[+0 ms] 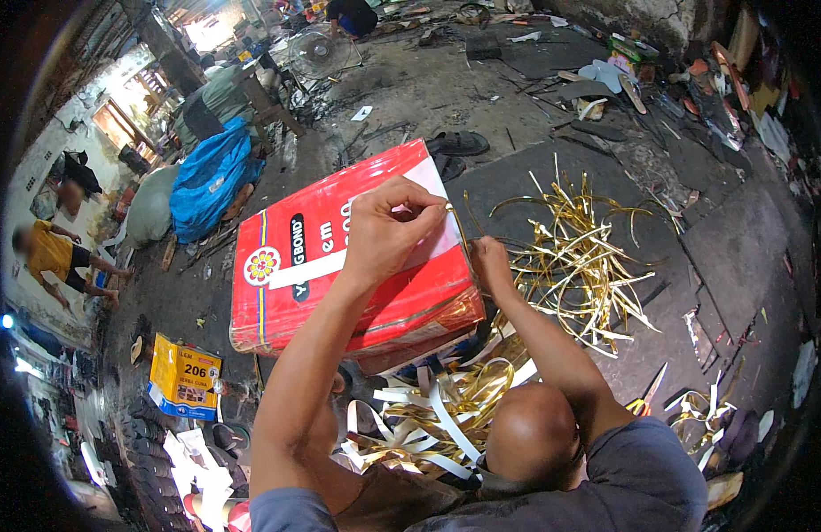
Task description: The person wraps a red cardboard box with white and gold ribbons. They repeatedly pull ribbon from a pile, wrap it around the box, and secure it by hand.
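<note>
A red box (286, 244) with worn, taped edges lies in front of me. My left hand (397, 229) is over its right part, thumb and forefinger pinched on the end of a thin gold strip (452, 213) at the box's right edge. A flat white strip (311, 269) lies across the box top, partly hidden by that hand. Just off the right edge, my right hand (492, 268) is closed, fingers curled; what it grips is hidden. Beside it, a loose heap of gold strips (588, 266) spreads over a dark mat. More white-and-gold strips (446, 421) pile up below the box.
Scissors (650, 395) lie right of my bare knee (533, 430). A yellow packet (185, 377) is on the left floor. Beyond the box are a dark sandal (459, 144), a blue tarp bundle (217, 182) and a fan (317, 55). A person in yellow (51, 253) is at far left.
</note>
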`<state>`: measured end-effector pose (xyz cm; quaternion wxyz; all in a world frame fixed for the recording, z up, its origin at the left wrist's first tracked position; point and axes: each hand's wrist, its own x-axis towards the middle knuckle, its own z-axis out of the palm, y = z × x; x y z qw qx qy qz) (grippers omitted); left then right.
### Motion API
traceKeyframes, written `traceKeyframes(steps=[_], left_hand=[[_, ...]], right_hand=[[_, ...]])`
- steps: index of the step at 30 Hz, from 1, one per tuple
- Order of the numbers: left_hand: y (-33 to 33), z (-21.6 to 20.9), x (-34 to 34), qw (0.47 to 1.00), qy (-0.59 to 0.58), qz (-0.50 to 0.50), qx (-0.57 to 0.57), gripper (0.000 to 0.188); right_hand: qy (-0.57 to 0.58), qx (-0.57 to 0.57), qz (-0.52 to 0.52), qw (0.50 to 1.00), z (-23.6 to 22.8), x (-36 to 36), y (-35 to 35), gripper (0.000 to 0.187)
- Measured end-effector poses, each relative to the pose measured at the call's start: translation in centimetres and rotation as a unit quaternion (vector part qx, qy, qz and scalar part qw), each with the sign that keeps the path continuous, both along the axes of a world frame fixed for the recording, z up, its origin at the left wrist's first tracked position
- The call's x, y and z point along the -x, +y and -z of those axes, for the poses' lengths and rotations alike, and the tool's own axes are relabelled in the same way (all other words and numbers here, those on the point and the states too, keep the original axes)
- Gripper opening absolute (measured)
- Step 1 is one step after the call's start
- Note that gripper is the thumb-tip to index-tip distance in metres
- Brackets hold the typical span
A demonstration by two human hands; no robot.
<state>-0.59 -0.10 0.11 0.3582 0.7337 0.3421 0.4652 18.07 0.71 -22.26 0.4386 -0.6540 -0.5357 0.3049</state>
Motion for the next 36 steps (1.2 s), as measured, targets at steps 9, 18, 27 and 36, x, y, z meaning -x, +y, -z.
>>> traceKeyframes(steps=[9,18,27,36], left_hand=[[0.4,-0.3,-0.3,0.995,0.043,0.003,-0.095,0.005],[-0.3,0.2,0.2,0.997,0.035,-0.002,-0.065,0.008],[-0.4,-0.5,0.8,0.948,0.139,0.015,-0.287,0.022],[-1.8,-0.1,1.9,0.942,0.169,-0.006,-0.290,0.023]], right_hand=[[-0.163,0.089,0.023,0.982,15.3,-2.5,-2.7,0.023],[-0.078,0.201,0.078,0.973,17.7,-3.2,-6.1,0.027],[-0.139,0.247,0.084,0.955,16.3,-4.9,-6.8,0.037],[-0.207,0.249,0.064,0.944,15.6,-7.1,-7.1,0.034]])
